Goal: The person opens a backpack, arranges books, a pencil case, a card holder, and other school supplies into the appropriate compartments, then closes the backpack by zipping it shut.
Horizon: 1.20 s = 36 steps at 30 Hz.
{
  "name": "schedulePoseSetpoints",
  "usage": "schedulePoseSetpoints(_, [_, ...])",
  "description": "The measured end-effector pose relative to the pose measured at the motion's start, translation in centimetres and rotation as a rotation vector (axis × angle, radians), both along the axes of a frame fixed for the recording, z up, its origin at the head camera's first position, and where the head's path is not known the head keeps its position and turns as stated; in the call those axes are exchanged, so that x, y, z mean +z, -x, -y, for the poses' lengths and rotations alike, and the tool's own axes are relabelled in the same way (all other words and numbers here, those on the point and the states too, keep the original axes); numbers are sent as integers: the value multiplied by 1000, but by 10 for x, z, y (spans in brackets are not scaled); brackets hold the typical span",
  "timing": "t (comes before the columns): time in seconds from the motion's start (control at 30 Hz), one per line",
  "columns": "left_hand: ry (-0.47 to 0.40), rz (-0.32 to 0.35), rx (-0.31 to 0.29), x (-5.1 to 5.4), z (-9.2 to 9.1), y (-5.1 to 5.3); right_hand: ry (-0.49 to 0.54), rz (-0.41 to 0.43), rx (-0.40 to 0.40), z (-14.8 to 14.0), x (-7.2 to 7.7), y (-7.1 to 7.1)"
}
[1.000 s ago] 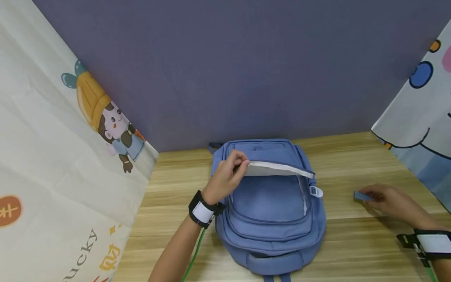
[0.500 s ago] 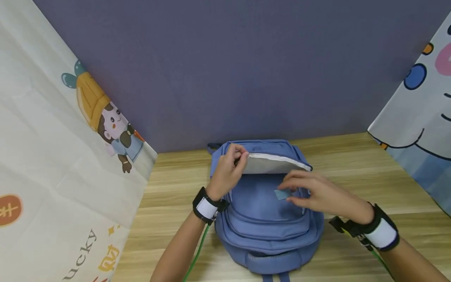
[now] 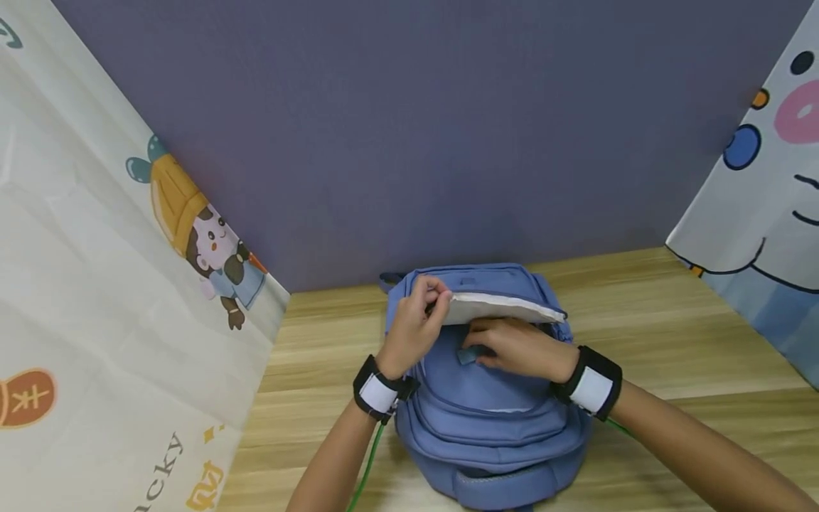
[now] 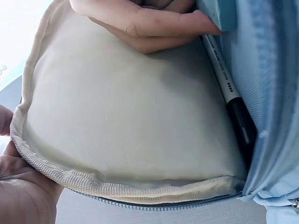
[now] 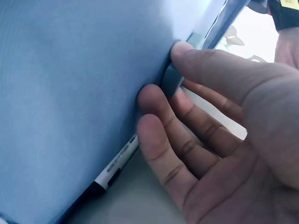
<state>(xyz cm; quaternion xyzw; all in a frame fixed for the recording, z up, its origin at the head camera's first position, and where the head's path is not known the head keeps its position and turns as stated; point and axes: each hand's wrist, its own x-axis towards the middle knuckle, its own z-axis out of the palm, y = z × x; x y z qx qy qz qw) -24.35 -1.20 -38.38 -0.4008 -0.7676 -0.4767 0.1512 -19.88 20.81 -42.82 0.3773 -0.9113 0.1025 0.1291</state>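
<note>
A blue backpack lies on the table with its front pocket unzipped. My left hand pinches the edge of the pocket flap, holding it raised so its pale lining shows. Inside the pocket opening, my right hand holds a small teal block between thumb and fingers. The right wrist view shows the block close against the blue fabric, partly covered by the fingers. A white and black pen lies in the fold between lining and blue fabric, below the right hand.
The wooden table extends on both sides of the backpack. A dark grey-blue panel stands behind it. Printed cloths hang at the left and right. Green cables run from both wrist bands.
My right hand has moved left from the table at the right into the pocket opening, carrying the teal block. The left hand keeps hold of the flap.
</note>
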Motion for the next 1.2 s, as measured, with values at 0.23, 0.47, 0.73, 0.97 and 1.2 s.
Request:
schedulePoseSetpoints(0.23, [19, 5, -1, -2, 2, -3, -65, -2, -20, -4, 10, -15])
schedulePoseSetpoints(0.47, [26, 51, -26, -15, 10, -14, 269, 123, 19, -38, 61, -62])
schedulePoseSetpoints(0.73, [116, 80, -188, -28, 28, -30, 501, 47, -273, -108, 63, -73])
schedulePoseSetpoints(0.97, [208, 128, -333, -45, 37, -32, 418, 85, -337, -138, -8, -35])
schedulePoseSetpoints(1.2, [481, -52, -226, -55, 31, -26, 437, 289, -345, -126, -36, -24])
